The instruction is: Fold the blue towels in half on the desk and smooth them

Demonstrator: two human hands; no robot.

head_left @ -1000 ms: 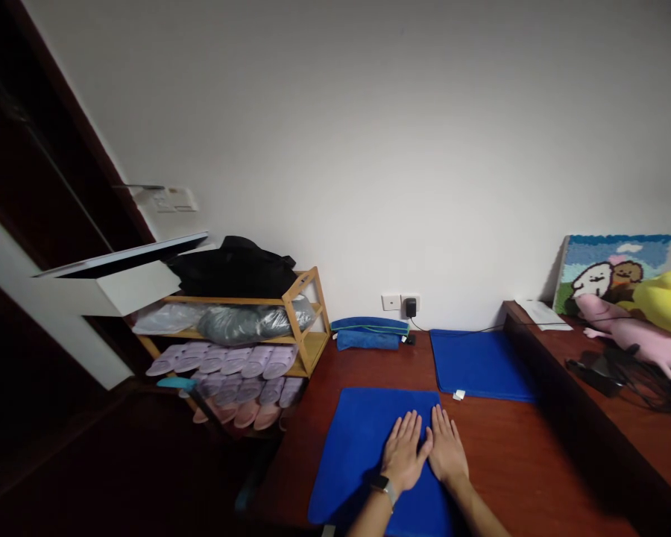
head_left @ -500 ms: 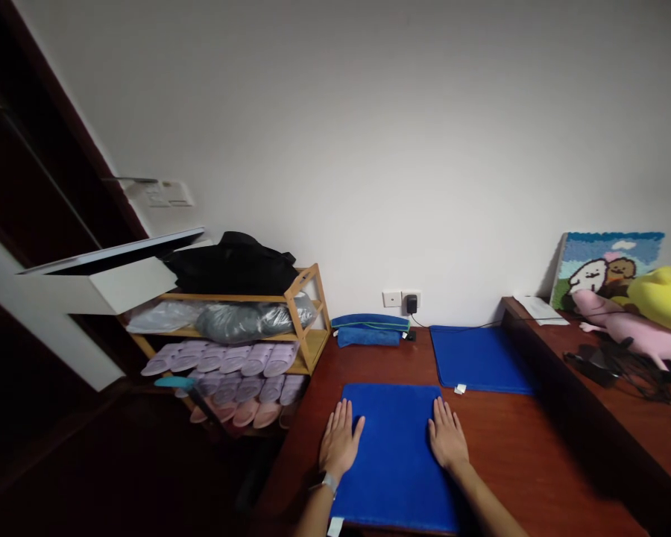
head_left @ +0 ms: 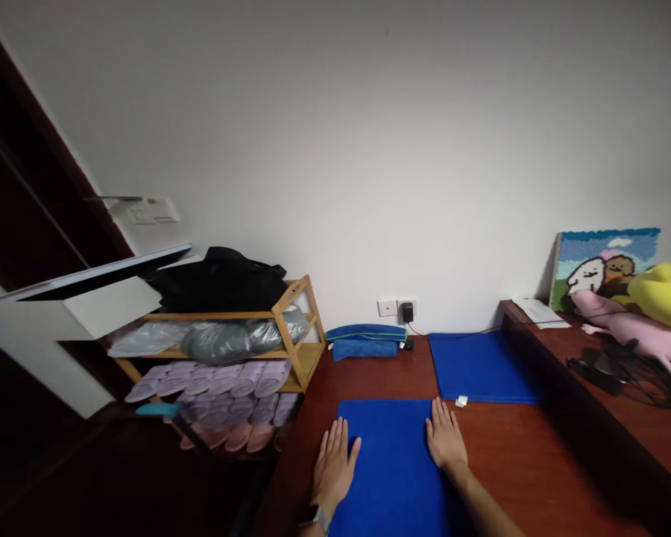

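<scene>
A flat blue cloth [head_left: 390,470] lies spread on the reddish-brown table, its near end cut off by the bottom of the view. My left hand [head_left: 334,462] rests flat along its left edge, fingers together and thumb apart, with a band at the wrist. On the right edge, near the far right corner, lies my right hand [head_left: 446,436], also flat with fingers stretched out. Neither hand grips anything. Behind and to the right is a second blue cloth [head_left: 481,367], folded flat, with white tags [head_left: 461,401] at its near edge.
Rolled blue cloths [head_left: 366,341] sit against the wall below a socket with a black plug [head_left: 406,312]. At left stands a wooden rack [head_left: 307,362] with slippers and a black bag [head_left: 218,282]. A raised ledge at right holds plush toys [head_left: 634,328] and black cables [head_left: 620,373].
The view has tilted slightly, so the table sits lower and the cloth's near edge has left the frame. Both hands stay flat at the cloth's edges.
</scene>
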